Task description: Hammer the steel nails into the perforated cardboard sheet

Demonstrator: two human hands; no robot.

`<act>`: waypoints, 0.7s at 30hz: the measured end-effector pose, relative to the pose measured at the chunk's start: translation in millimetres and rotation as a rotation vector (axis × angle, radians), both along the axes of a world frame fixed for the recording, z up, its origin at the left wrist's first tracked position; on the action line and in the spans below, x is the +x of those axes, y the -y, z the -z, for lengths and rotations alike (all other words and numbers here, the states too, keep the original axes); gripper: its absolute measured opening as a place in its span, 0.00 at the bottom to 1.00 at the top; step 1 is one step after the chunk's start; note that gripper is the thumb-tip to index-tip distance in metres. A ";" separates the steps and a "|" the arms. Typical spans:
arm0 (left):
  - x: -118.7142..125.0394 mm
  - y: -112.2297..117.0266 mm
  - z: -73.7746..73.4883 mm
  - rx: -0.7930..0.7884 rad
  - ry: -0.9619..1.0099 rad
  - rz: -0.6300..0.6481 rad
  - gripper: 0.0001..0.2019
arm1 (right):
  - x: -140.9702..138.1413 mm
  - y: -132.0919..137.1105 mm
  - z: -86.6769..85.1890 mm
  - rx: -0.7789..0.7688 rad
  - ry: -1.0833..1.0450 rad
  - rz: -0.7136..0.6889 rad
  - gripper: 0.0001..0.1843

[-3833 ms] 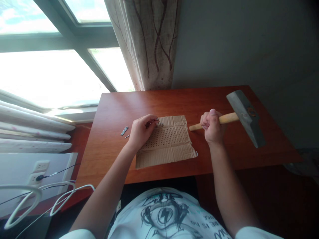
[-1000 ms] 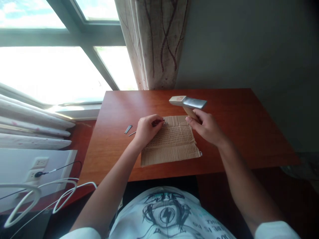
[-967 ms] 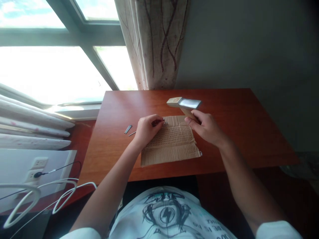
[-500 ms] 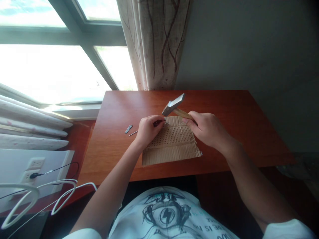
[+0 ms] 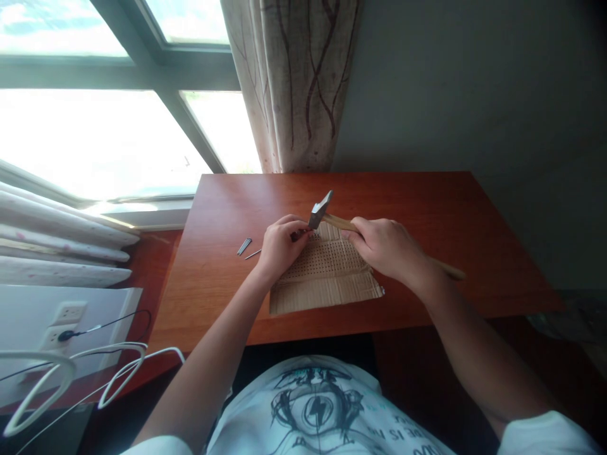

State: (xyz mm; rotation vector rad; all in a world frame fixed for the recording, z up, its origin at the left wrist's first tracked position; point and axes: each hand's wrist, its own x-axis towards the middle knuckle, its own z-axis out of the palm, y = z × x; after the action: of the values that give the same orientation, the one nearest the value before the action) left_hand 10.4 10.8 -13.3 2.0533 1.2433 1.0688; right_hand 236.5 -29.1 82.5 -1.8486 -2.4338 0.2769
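Tapping seems underway: the right hand (image 5: 385, 246) grips a hammer (image 5: 321, 210); the left hand (image 5: 283, 245) pinches (contents unclear). Careful aim matters next.

The shirt (image 5: 303, 414) bears lettering (image 5: 386, 434), only "IS" of it legible, and a lightning bolt (image 5: 317, 409) sign inside a printed circle.

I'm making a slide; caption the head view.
Right hand holds a hammer beside the left hand, over perforated cardboard on a table.
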 end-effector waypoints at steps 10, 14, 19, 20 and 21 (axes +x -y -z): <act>1.2 0.8 1.0 -0.016 -0.099 -0.016 0.06 | -3.6 4.1 2.3 0.009 0.067 -0.018 0.16; 2.8 1.4 0.7 -0.007 -0.159 -0.025 0.06 | -3.5 5.7 5.2 0.017 0.068 -0.021 0.16; 3.0 0.3 -3.2 -0.003 -0.193 -0.009 0.06 | 1.3 6.3 5.9 0.034 0.016 0.013 0.18; 2.9 0.3 -4.5 0.001 -0.201 0.001 0.06 | 2.5 6.3 6.6 0.032 0.012 0.021 0.18; 2.7 0.5 -5.9 0.006 -0.210 0.011 0.06 | 3.6 6.3 7.5 0.029 0.008 0.028 0.18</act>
State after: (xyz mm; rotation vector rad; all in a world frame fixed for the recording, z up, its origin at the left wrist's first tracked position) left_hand 13.1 10.2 -7.3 2.2196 1.3285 0.8697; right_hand 240.0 -35.4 75.0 -1.8736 -2.4024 0.2312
